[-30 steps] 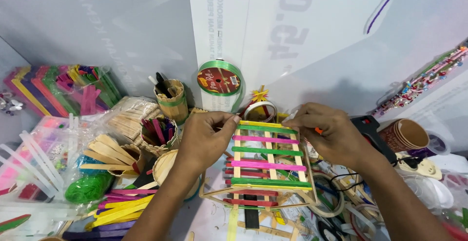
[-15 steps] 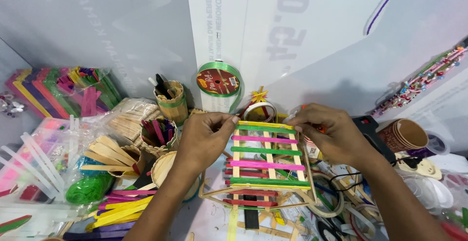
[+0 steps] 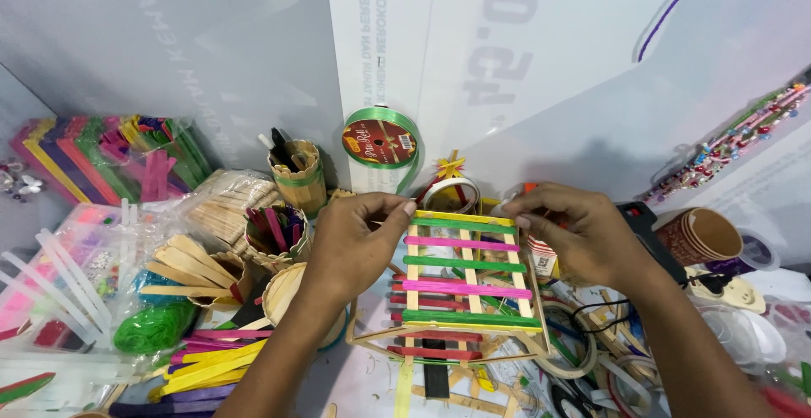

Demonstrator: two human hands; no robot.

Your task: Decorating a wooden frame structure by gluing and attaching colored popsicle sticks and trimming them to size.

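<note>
While both hands hold it from either side, the stick panel (image 3: 467, 273) sits at the middle of the cluttered surface (image 3: 372, 380), a flat grid of pale wooden rails crossed by green, pink and yellow craft sticks. Its long axis runs away from the person, near edge low in view and far edge toward the white wall board (image 3: 541, 63); the coloured slats lie crosswise, left to right. It rests tilted on a wooden stick frame (image 3: 439, 359) beneath it.

At the far left corner, the left hand (image 3: 355, 245) has its fingers closed, thumb and forefinger pinching the end of the top yellow slat. At the far right corner, the right hand (image 3: 583, 236) has its fingers curled shut over the rail's end.

Left of the panel stand woven cups of sticks (image 3: 274, 236), with a loose pile of coloured sticks (image 3: 211, 367) nearer the person. Behind the panel a green ribbon spool (image 3: 382, 143) leans on the wall. A stack of brown paper cups (image 3: 705, 236) lies to the right.
</note>
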